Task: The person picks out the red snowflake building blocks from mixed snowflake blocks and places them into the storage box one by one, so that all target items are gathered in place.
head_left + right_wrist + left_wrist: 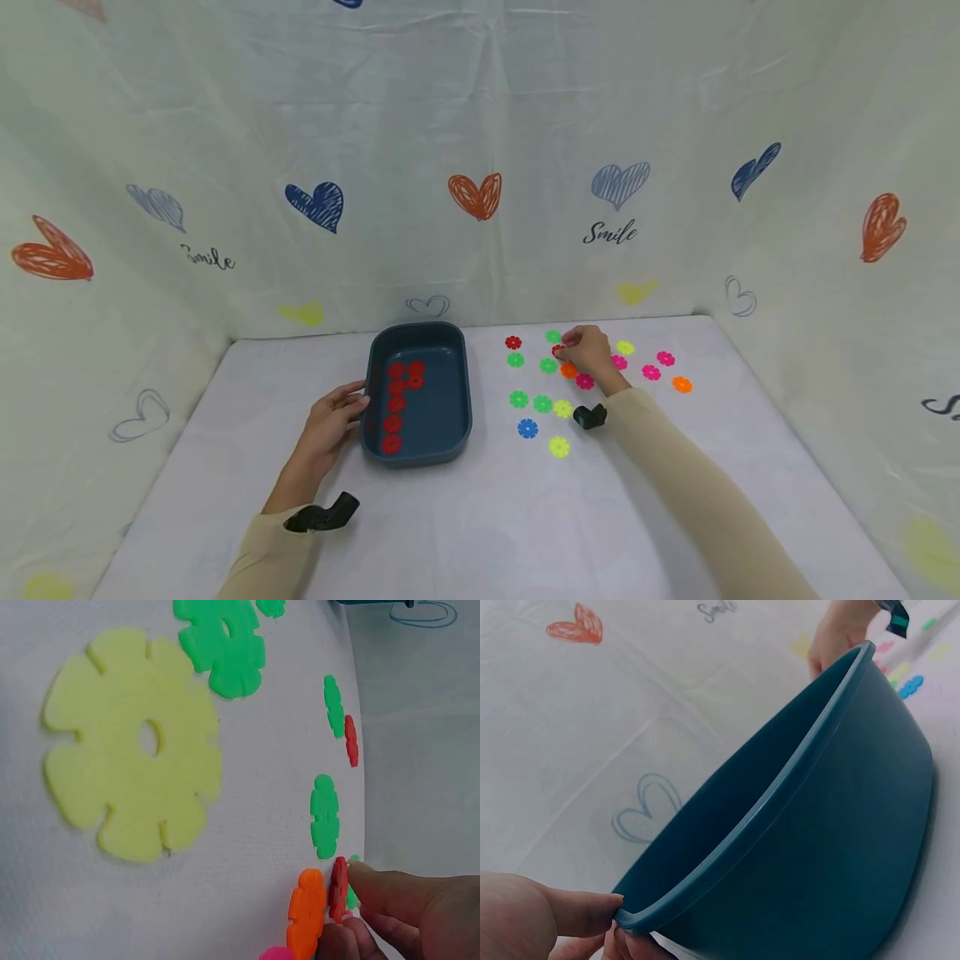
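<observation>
My left hand (333, 421) pinches the rim of a dark blue-green rectangular tub (442, 454) at its left side; the left wrist view shows thumb and fingers on either side of the tub's rim (727, 844). Several red notched plastic discs (396, 404) lie inside, mostly in a column along the left. Over at the right, my right hand (591, 350) holds a red notched disc (339, 889) at its edge with thumb and fingers, close over the table. Right beside it lie an orange disc (306, 913) and a green disc (325, 817).
Several more discs lie scattered right of the tub, among them a blue one (528, 428), a yellow one (559, 447) and another red one (513, 342). Pink discs (651, 372) sit beyond the right hand. A heart-printed sheet (525, 275) hangs behind the white table (480, 533).
</observation>
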The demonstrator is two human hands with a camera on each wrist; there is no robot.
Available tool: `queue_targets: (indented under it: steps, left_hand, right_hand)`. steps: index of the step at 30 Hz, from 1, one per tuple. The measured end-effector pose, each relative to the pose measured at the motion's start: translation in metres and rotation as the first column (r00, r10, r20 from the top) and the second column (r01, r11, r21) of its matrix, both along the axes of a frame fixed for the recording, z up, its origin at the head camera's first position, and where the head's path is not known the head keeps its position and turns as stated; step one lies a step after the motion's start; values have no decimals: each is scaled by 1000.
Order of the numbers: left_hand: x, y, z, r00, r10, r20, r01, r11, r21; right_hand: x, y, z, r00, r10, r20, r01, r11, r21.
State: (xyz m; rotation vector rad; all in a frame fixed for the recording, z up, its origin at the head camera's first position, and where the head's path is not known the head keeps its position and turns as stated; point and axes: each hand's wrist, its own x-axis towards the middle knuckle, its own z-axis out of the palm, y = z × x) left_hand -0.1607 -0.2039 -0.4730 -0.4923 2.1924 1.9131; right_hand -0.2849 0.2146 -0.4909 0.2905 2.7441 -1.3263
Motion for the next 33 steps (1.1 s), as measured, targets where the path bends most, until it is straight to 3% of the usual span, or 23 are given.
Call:
queue_targets:
  steps: [33]
  left_hand:
    - [0, -1, 3, 1000, 4, 15, -5, 1000, 27]
  right_hand:
    - [-6, -1, -5, 1000, 21, -7, -21, 999, 39]
